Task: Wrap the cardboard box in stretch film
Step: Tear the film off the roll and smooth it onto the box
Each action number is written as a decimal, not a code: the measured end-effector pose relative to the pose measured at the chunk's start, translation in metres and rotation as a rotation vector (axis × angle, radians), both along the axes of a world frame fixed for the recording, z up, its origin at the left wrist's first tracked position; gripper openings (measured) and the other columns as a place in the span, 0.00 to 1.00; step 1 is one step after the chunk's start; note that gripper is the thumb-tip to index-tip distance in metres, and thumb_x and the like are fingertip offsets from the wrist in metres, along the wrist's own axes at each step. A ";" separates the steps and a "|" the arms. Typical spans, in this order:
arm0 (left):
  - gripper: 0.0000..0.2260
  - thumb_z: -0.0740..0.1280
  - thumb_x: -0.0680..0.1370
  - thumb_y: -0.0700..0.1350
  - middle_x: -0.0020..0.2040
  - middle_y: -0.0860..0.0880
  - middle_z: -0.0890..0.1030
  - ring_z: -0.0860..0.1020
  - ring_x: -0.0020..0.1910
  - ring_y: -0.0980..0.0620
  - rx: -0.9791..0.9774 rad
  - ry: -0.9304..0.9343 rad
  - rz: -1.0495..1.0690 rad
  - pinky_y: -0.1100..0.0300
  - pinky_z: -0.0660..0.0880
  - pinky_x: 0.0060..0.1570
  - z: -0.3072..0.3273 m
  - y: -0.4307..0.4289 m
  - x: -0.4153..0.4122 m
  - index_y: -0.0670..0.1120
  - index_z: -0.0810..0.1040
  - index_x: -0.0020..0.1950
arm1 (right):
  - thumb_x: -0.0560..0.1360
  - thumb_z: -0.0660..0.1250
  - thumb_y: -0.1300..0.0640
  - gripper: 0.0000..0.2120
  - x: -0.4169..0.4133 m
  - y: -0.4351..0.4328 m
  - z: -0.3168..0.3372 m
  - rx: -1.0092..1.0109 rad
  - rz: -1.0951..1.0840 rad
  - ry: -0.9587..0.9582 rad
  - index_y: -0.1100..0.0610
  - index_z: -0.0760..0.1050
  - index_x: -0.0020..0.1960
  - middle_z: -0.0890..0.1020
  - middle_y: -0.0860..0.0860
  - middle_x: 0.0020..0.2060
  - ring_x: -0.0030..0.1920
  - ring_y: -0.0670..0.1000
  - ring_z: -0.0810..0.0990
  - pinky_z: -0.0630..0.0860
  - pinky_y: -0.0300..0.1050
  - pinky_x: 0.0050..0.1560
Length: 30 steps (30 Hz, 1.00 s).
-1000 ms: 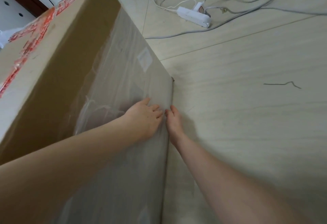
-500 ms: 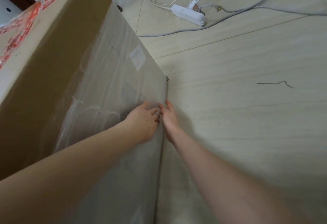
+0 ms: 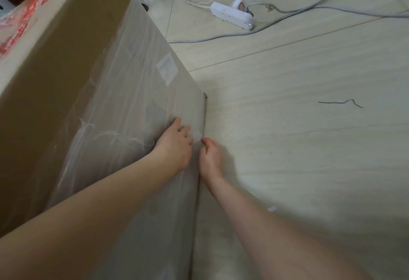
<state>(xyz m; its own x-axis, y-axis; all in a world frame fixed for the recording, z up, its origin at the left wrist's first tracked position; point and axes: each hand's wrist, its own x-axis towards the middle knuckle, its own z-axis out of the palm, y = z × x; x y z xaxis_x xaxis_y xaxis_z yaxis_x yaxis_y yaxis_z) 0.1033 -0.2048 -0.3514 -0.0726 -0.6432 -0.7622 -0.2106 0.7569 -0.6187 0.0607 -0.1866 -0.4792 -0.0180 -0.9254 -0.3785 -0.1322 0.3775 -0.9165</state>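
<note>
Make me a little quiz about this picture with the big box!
1. True or false: the left hand lies flat on the film covering the box's side.
2. Which lies on the floor beyond the box? A) power strip B) scissors C) ball
3. Fill in: the tape on the box's top is ____.
Key: 1 true; 2 A; 3 red.
</note>
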 end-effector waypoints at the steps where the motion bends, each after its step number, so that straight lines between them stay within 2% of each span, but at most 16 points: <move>1: 0.22 0.46 0.83 0.49 0.77 0.46 0.59 0.50 0.77 0.43 0.001 0.001 -0.008 0.39 0.43 0.72 0.000 0.000 -0.001 0.44 0.59 0.77 | 0.77 0.55 0.62 0.20 0.004 0.000 0.000 -0.018 0.033 0.021 0.64 0.72 0.66 0.73 0.60 0.66 0.67 0.58 0.71 0.63 0.45 0.68; 6: 0.21 0.47 0.83 0.48 0.77 0.45 0.59 0.50 0.77 0.43 0.000 0.037 -0.003 0.39 0.43 0.72 -0.001 -0.001 0.002 0.45 0.62 0.76 | 0.79 0.59 0.57 0.17 0.000 -0.028 0.003 0.096 -0.116 0.100 0.58 0.73 0.67 0.74 0.61 0.62 0.64 0.60 0.72 0.65 0.47 0.66; 10: 0.22 0.48 0.83 0.51 0.77 0.45 0.57 0.49 0.77 0.43 -0.006 0.043 0.006 0.38 0.42 0.72 -0.002 -0.001 0.007 0.46 0.62 0.76 | 0.76 0.63 0.56 0.15 -0.002 -0.050 -0.001 0.132 -0.003 0.155 0.49 0.77 0.62 0.78 0.57 0.57 0.59 0.59 0.78 0.73 0.49 0.61; 14: 0.22 0.48 0.83 0.50 0.78 0.46 0.56 0.50 0.77 0.43 -0.003 0.050 0.012 0.38 0.41 0.72 -0.001 -0.002 0.007 0.46 0.60 0.76 | 0.74 0.66 0.56 0.06 0.000 -0.054 -0.007 0.139 0.056 0.178 0.50 0.79 0.50 0.82 0.55 0.52 0.55 0.57 0.80 0.77 0.47 0.55; 19: 0.22 0.47 0.83 0.50 0.78 0.45 0.55 0.49 0.77 0.43 0.000 0.053 0.001 0.39 0.40 0.72 0.001 -0.002 0.008 0.46 0.60 0.76 | 0.75 0.66 0.54 0.02 0.003 -0.063 -0.006 0.113 0.069 0.184 0.51 0.77 0.46 0.82 0.57 0.50 0.52 0.58 0.80 0.77 0.50 0.53; 25: 0.24 0.48 0.83 0.52 0.78 0.43 0.51 0.45 0.78 0.43 -0.001 0.077 0.010 0.39 0.41 0.72 0.001 -0.001 0.004 0.44 0.57 0.77 | 0.74 0.65 0.56 0.06 0.004 -0.079 -0.002 0.043 0.020 0.121 0.49 0.72 0.39 0.81 0.57 0.48 0.50 0.59 0.79 0.76 0.50 0.53; 27: 0.26 0.47 0.83 0.54 0.79 0.44 0.51 0.44 0.78 0.43 -0.008 0.091 0.019 0.39 0.40 0.72 0.000 -0.002 0.004 0.44 0.52 0.78 | 0.75 0.63 0.56 0.04 0.002 -0.081 -0.003 0.063 -0.014 0.095 0.48 0.75 0.43 0.81 0.57 0.50 0.51 0.59 0.79 0.76 0.50 0.54; 30: 0.27 0.46 0.83 0.57 0.79 0.46 0.51 0.44 0.78 0.43 -0.033 0.035 0.007 0.38 0.38 0.72 -0.002 -0.005 0.008 0.45 0.51 0.78 | 0.77 0.60 0.59 0.12 -0.006 -0.077 -0.004 0.104 -0.131 0.056 0.53 0.77 0.58 0.79 0.58 0.56 0.57 0.59 0.77 0.72 0.47 0.58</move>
